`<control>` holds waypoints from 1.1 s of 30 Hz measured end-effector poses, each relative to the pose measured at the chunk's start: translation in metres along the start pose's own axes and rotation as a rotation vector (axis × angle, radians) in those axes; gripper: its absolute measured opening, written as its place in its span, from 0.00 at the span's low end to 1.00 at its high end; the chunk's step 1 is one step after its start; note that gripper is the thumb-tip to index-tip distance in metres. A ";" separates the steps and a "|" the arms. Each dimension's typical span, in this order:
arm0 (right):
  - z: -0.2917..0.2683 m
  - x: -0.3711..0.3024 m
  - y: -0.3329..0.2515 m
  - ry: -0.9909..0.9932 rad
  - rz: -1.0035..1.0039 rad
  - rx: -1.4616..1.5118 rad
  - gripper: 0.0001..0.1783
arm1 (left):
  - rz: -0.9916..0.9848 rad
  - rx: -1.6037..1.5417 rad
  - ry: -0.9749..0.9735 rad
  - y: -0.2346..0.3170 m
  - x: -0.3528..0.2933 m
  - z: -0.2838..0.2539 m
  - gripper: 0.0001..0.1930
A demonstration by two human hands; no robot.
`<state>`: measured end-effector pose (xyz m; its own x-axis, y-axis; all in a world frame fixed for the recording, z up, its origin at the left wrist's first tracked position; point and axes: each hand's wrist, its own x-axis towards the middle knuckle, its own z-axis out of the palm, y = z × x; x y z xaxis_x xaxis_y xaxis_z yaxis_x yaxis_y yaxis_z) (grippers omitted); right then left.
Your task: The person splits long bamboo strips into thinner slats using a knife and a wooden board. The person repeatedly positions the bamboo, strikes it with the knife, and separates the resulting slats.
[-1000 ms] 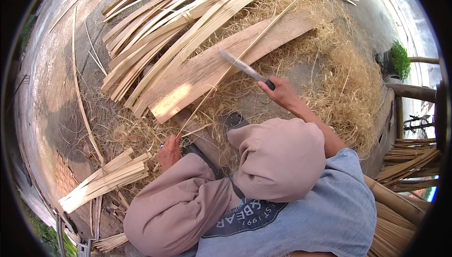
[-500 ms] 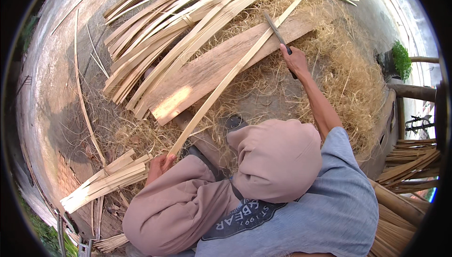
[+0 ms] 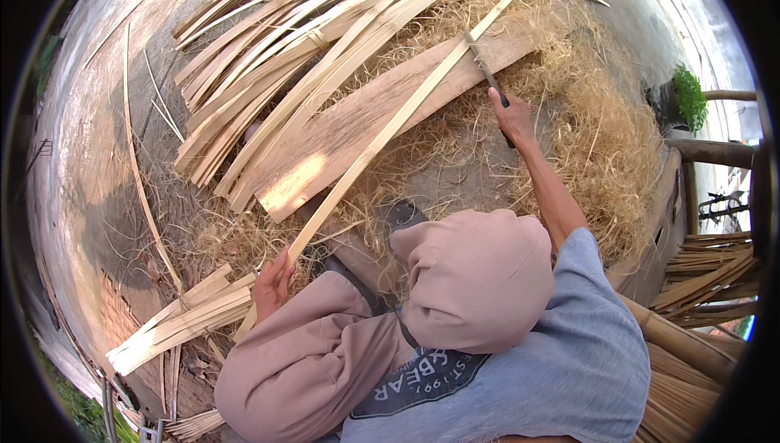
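While the left hand [image 3: 272,285] grips the near end of a long bamboo strip [image 3: 390,126], the right hand [image 3: 513,114] clenches a knife [image 3: 485,73] against it above the wooden plank [image 3: 349,130].
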<state>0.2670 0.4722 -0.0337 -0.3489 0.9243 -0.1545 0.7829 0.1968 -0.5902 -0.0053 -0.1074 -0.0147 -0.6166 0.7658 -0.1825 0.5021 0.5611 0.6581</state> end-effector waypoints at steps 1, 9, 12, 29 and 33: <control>-0.016 0.028 0.013 0.072 0.008 -0.022 0.37 | 0.001 -0.025 -0.005 -0.005 -0.004 -0.002 0.25; 0.062 -0.125 -0.078 -0.350 -0.268 0.118 0.34 | -0.178 0.129 -0.019 0.082 0.054 0.015 0.20; 0.063 -0.188 -0.084 -0.339 -0.583 0.033 0.32 | -0.241 -0.103 -0.114 0.083 0.070 0.011 0.18; -0.001 -0.019 -0.025 -0.060 -0.214 -0.074 0.34 | -0.400 -0.112 -0.232 0.031 -0.009 -0.051 0.20; 0.017 -0.041 -0.030 -0.182 -0.408 -0.158 0.37 | -0.511 -0.087 -0.192 -0.002 -0.043 -0.071 0.20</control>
<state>0.2489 0.4223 -0.0232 -0.7179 0.6916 -0.0796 0.6270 0.5927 -0.5056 -0.0225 -0.1639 0.0438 -0.6428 0.4508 -0.6193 0.1111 0.8548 0.5069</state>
